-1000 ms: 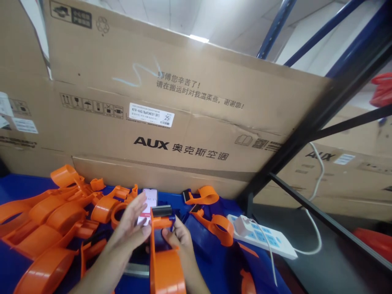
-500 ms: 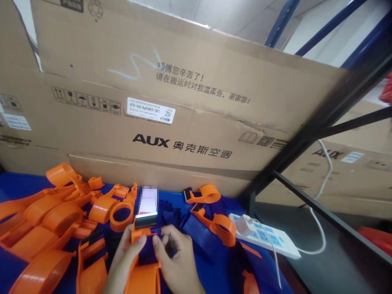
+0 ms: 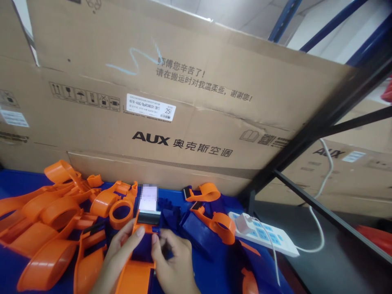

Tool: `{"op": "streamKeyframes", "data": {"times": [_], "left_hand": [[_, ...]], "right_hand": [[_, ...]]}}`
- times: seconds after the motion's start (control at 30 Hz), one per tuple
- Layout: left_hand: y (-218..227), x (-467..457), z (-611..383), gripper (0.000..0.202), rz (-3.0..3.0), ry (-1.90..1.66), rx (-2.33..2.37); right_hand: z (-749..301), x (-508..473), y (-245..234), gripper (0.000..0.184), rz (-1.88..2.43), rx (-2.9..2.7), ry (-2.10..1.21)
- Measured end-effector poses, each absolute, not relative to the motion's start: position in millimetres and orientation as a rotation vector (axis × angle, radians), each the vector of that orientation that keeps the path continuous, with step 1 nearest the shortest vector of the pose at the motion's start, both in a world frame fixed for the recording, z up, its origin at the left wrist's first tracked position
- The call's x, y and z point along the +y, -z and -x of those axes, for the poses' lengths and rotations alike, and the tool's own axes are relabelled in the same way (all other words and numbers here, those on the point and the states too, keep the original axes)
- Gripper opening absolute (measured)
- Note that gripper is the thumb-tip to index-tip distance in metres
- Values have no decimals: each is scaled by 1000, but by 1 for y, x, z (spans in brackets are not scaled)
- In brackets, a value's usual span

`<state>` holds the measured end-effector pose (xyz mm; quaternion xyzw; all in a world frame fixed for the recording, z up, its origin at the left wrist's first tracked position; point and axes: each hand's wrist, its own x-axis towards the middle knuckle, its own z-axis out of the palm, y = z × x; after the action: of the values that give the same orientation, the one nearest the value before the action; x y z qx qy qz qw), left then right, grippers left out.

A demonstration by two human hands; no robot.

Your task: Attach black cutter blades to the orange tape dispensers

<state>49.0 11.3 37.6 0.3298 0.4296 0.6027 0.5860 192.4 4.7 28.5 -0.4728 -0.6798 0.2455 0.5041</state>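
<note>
Two hands at work, both on one orange holder point(image 3: 135, 277) at the near middle. Left hand point(image 3: 121, 248): thumb pressed along the holder's left side, other fingers behind and mostly hidden. Right hand point(image 3: 176, 261): thumb and forefinger pinching at a small blue part point(image 3: 155, 230) on the holder's right side, remaining fingers curled in. Black strip point(image 3: 148, 217) with a pale toothed edge across the holder's far end; in view it overlaps the near end of a phone point(image 3: 149, 200), screen lit and partly pixelated.

Surface: blue point(image 3: 15, 179), crowded. Orange ring point(image 3: 121, 224) just left of the phone; heap of orange holders point(image 3: 61, 214) farther left, loops and arms overlapping. Dark blue parts point(image 3: 196, 230) right of the hands; beyond these, two orange loops, one far point(image 3: 210, 192), one nearer point(image 3: 225, 228). White power strip point(image 3: 284, 244) at right, plug point(image 3: 244, 223) seated, white cable point(image 3: 325, 183) curving away.

Room: large AUX carton point(image 3: 190, 110) upright behind everything, dark rack post point(image 3: 309, 128) slanting at right, another carton point(image 3: 352, 179) past it, pale ceiling point(image 3: 241, 16) above.

Against one second ago: left hand then open, palm beside the holder; now gripping it. Holder now farther left, in front of the phone.
</note>
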Motion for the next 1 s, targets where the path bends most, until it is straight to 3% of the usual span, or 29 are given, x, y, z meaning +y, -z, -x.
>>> {"op": "streamKeyframes", "data": {"times": [0.5, 0.73, 1.0], "left_hand": [[-40, 8, -47, 38, -619, -1397, 1050], [-28, 20, -27, 45, -585, -1170, 976], [-17, 18, -33, 42, -547, -1333, 1022]], "right_hand": [[-204, 5, -31, 24, 1095, -1955, -664], [-202, 1, -40, 27, 1117, -1909, -698], [-200, -1, -40, 34, 1105, -1870, -720]]}}
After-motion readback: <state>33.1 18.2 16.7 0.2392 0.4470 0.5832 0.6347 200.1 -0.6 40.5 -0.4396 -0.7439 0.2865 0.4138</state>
